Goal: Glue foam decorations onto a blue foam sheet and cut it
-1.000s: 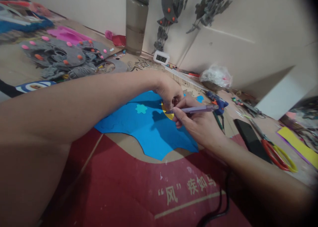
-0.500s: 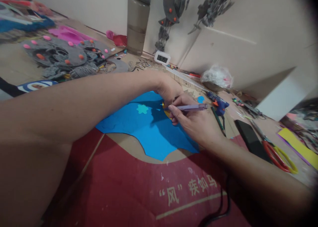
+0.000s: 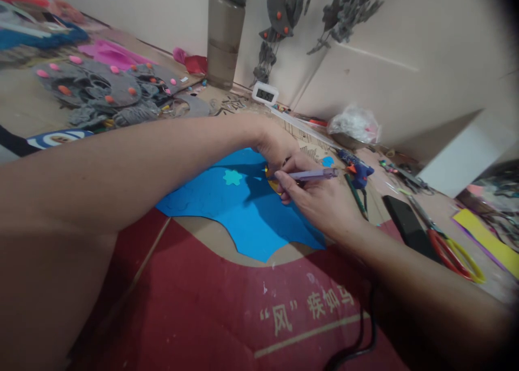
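Observation:
A blue sheet (image 3: 255,225) with scalloped lower edges lies on red and brown cardboard. My right hand (image 3: 310,192) is closed round a light purple pen (image 3: 312,174), its tip hidden near a small yellow piece (image 3: 272,183) on the sheet. Bent over beside that piece is my left hand (image 3: 278,144); its fingers are mostly hidden behind my right hand, so their hold cannot be made out. A small turquoise flower shape (image 3: 232,177) rests on the sheet left of both hands.
At the right are a black phone (image 3: 407,225), scissors (image 3: 454,254), a green pencil (image 3: 357,196) and a blue glue gun (image 3: 359,173). Behind stand a bottle (image 3: 225,41) and a small clock (image 3: 265,94). Grey felt pieces (image 3: 93,84) lie left.

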The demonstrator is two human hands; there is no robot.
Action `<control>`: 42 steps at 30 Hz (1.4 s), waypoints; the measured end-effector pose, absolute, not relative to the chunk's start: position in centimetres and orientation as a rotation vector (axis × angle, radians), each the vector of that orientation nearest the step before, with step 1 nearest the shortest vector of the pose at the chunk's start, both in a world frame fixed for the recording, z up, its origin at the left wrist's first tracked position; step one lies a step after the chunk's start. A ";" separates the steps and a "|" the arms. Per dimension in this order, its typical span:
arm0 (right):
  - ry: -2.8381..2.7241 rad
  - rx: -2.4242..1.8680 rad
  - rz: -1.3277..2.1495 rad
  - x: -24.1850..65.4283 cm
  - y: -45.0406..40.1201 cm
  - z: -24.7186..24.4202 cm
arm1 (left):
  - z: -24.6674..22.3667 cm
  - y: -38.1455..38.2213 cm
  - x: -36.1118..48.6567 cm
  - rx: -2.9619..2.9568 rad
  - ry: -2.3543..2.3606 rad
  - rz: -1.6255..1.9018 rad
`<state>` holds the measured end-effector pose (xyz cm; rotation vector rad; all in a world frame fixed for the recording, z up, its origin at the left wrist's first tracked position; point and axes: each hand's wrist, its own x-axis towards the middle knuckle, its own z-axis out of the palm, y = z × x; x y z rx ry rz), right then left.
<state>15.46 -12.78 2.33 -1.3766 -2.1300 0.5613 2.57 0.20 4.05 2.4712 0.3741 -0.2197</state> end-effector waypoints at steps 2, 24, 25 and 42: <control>-2.139 -1.385 0.541 15.4 -12.8 2.5 | 4.2 0.0 2.5 2.489 0.385 -0.227; -2.111 -1.338 0.729 16.7 -13.9 3.0 | 4.2 0.3 2.4 2.416 0.505 -0.270; -2.109 -1.338 0.744 16.8 -14.0 3.0 | 4.2 0.2 2.4 2.407 0.509 -0.273; -2.040 -1.405 0.841 18.1 -15.0 3.3 | 4.7 -0.2 2.4 2.348 0.606 -0.288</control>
